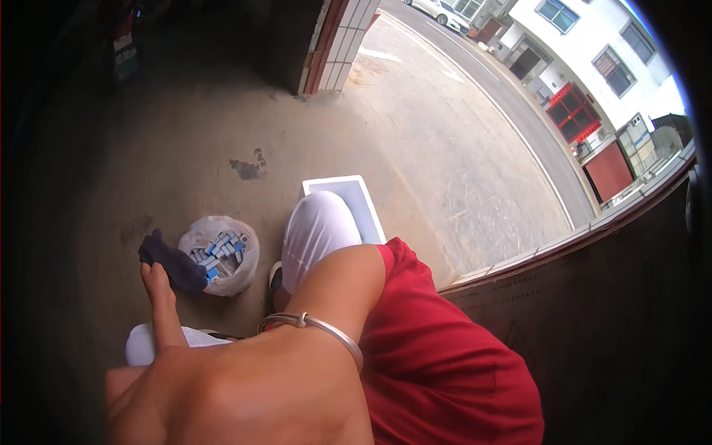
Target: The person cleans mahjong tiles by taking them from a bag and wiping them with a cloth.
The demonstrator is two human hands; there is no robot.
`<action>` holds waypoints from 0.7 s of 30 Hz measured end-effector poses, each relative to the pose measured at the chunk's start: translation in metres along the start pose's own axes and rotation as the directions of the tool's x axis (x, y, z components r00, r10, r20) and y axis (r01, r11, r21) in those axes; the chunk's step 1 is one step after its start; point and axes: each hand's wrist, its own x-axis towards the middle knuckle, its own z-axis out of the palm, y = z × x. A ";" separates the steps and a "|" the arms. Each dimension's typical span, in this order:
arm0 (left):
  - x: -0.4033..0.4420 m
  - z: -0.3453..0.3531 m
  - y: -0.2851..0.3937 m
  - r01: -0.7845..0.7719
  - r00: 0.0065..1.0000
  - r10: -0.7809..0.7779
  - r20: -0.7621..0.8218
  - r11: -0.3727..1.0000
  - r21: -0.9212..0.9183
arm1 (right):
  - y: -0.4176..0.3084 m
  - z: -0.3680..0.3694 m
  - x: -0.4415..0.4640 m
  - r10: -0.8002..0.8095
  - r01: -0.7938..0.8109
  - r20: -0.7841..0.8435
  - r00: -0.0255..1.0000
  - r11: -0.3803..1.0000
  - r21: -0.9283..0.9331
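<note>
In the lower left my left hand (152, 274) reaches out over the floor, its forearm running up past a white-clothed leg. Its fingers appear closed on a dark grey cloth (174, 259), which looks like a sock or glove. Just right of the cloth stands an open plastic bag (248, 256) with several small blue-and-white pieces inside. My right hand (237, 393) is raised very close to the camera, back of the hand showing, with a silver bangle (334, 330) at the wrist. Its fingers run out of sight at the lower left, so their pose is hidden.
A white foam box (367, 215) stands beyond my white-clothed knee (319, 230). A tiled pillar (345, 55) edges the wide doorway. Outside are a concrete apron, a road, a white car (441, 13) and a white building. A dark stain (248, 169) marks the floor.
</note>
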 end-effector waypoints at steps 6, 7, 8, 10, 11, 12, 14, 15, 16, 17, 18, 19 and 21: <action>0.008 -0.015 -0.004 0.061 0.998 -0.061 -0.033 0.998 -0.008 | 0.012 -0.001 -0.003 0.089 -0.091 0.036 0.995 0.994 0.066; 0.009 -0.019 -0.008 0.069 0.997 -0.069 -0.035 0.998 0.003 | 0.007 -0.008 0.001 0.113 -0.117 0.077 0.991 0.992 0.053; 0.010 -0.022 -0.011 0.061 0.998 -0.061 -0.017 0.998 0.004 | 0.002 -0.014 0.007 0.136 -0.141 0.119 0.984 0.989 0.037; 0.013 -0.023 -0.015 0.044 0.999 -0.045 0.020 0.999 0.008 | -0.001 -0.017 0.009 0.158 -0.169 0.084 0.984 0.973 0.155; 0.010 -0.017 -0.011 0.037 0.999 -0.037 0.018 0.999 -0.022 | 0.001 -0.015 0.006 0.140 -0.144 0.037 0.990 0.972 0.187; 0.005 -0.007 -0.004 0.031 0.999 -0.030 0.018 0.998 -0.052 | 0.012 -0.002 -0.001 0.060 -0.048 -0.071 0.996 0.986 0.160; 0.004 -0.002 -0.003 0.011 0.999 -0.009 0.031 0.997 -0.071 | 0.017 0.006 -0.010 -0.021 0.043 -0.159 0.987 0.990 0.138; 0.010 -0.005 -0.010 -0.001 0.999 0.004 0.044 0.998 -0.062 | 0.017 0.005 -0.010 -0.017 0.039 -0.143 0.990 0.987 0.153; 0.015 -0.009 -0.015 -0.014 0.998 0.017 0.056 0.998 -0.054 | 0.016 0.003 -0.011 -0.001 0.013 -0.089 0.996 0.991 0.132; 0.016 -0.012 -0.017 -0.012 0.998 0.015 0.060 0.999 -0.048 | 0.013 -0.001 -0.008 0.015 -0.011 -0.034 0.999 0.994 0.108; 0.017 -0.015 -0.019 -0.008 0.998 0.011 0.065 0.999 -0.043 | 0.007 -0.009 -0.003 0.049 -0.051 0.057 0.997 0.998 0.042; 0.018 -0.018 -0.021 -0.004 0.998 0.006 0.070 0.999 -0.037 | 0.002 -0.011 -0.001 0.101 -0.106 0.075 0.992 0.992 0.062; 0.009 -0.007 -0.009 -0.010 0.999 0.014 0.052 0.997 -0.077 | -0.003 -0.013 0.000 0.220 -0.226 0.050 0.974 0.954 0.197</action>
